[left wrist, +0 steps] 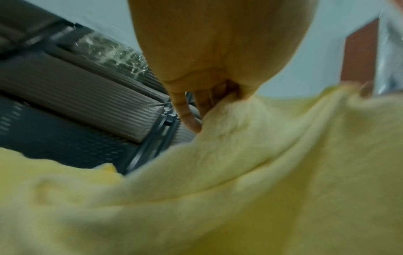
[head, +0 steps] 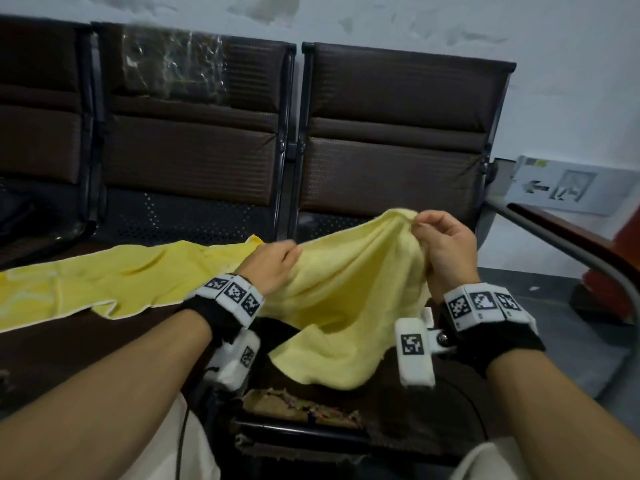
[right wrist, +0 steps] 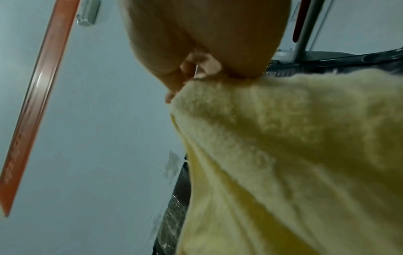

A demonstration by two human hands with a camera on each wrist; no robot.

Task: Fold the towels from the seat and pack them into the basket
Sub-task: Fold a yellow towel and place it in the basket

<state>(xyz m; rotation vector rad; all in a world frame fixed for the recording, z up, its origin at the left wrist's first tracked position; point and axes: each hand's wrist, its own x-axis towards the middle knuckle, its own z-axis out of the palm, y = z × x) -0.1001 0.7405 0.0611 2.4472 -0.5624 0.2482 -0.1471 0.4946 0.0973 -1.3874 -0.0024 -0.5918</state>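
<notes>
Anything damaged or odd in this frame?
Yes. The front edge of the near seat is torn, with frayed padding showing below the held yellow towel. One seat back opposite is covered in crinkled clear plastic. No basket is in view.

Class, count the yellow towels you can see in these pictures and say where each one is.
2. One towel is held up by both hands, the left hand and the right hand; the other lies flat on the seat. More may be hidden.
</notes>
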